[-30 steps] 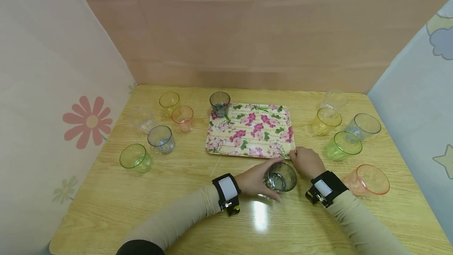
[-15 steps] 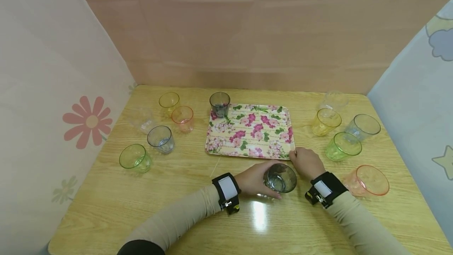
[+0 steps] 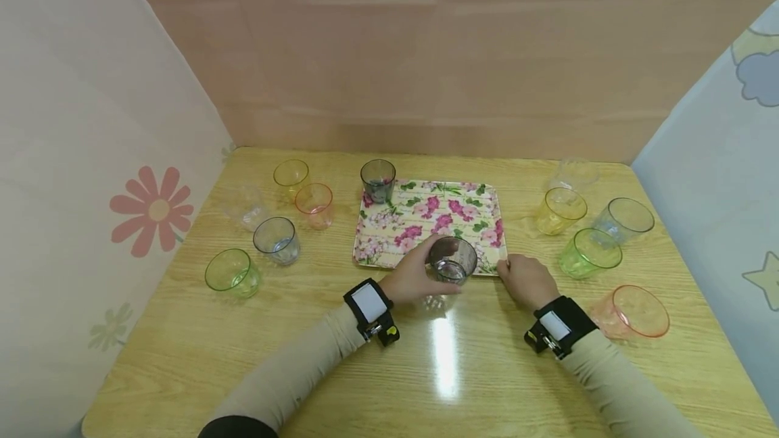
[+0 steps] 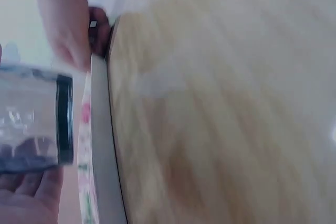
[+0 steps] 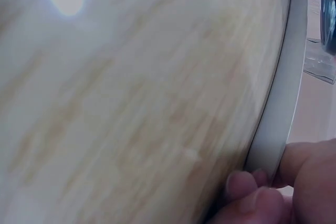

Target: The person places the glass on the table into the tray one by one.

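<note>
My left hand grips a smoky grey drinking glass round its side, above the near edge of the flowered tray. In the left wrist view the glass appears raised clear of the tabletop, the tray rim beside it. At the tray's near right corner, my right hand pinches the rim. The right wrist view has its thumb and fingers at the pale tray edge. Another dark grey glass stands upright at the tray's far left corner.
On the left stand several glasses, among them a green glass, a clear bluish glass and a pink glass. More stand on the right, including a yellow glass, a green glass and a pink glass. Walls enclose the table.
My left hand has lifted the grey glass off the table in front of the tray and carried it left and forward over the tray's near edge. The right hand stays at the corner.
</note>
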Action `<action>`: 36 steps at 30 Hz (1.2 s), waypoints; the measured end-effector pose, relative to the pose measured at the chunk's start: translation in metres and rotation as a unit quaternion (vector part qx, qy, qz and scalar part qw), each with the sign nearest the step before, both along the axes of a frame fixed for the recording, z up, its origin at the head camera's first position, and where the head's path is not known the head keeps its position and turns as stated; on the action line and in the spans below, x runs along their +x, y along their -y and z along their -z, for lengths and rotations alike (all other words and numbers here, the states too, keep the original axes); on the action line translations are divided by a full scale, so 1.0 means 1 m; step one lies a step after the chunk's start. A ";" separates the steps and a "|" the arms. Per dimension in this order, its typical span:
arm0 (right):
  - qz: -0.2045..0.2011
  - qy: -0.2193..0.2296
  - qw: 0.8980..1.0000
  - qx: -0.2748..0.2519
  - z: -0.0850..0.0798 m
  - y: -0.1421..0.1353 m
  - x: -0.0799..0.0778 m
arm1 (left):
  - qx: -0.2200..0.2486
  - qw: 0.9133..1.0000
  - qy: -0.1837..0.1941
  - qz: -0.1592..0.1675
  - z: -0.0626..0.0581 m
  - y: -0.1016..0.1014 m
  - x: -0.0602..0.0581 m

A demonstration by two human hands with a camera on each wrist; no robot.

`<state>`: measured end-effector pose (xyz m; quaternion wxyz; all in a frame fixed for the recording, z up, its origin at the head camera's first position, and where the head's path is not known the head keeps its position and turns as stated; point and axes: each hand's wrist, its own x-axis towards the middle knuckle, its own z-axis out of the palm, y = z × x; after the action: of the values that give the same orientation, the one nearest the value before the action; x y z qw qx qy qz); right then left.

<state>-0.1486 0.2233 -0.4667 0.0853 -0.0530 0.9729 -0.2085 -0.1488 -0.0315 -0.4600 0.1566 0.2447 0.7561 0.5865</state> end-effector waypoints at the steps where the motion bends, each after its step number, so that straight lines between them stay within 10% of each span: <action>1: 0.000 0.000 1.000 0.000 0.000 0.000 0.000 | -0.001 1.000 -0.002 -0.021 0.000 0.003 -0.003; 18: -0.009 -0.001 1.000 0.002 -0.001 0.000 0.001 | -0.017 0.951 -0.036 -0.305 0.013 0.056 -0.038; 26: -0.002 0.008 1.000 -0.001 -0.001 0.001 0.002 | -0.024 0.926 -0.033 -0.376 0.018 0.064 -0.044; 36: -0.001 0.009 1.000 0.000 -0.002 0.001 0.001 | -0.028 0.920 -0.026 -0.390 0.017 0.068 -0.048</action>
<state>-0.1479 0.2228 -0.4651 0.0944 -0.0525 0.9721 -0.2084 -0.1972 -0.0995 -0.4765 -0.0978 -0.0589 0.8117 0.5728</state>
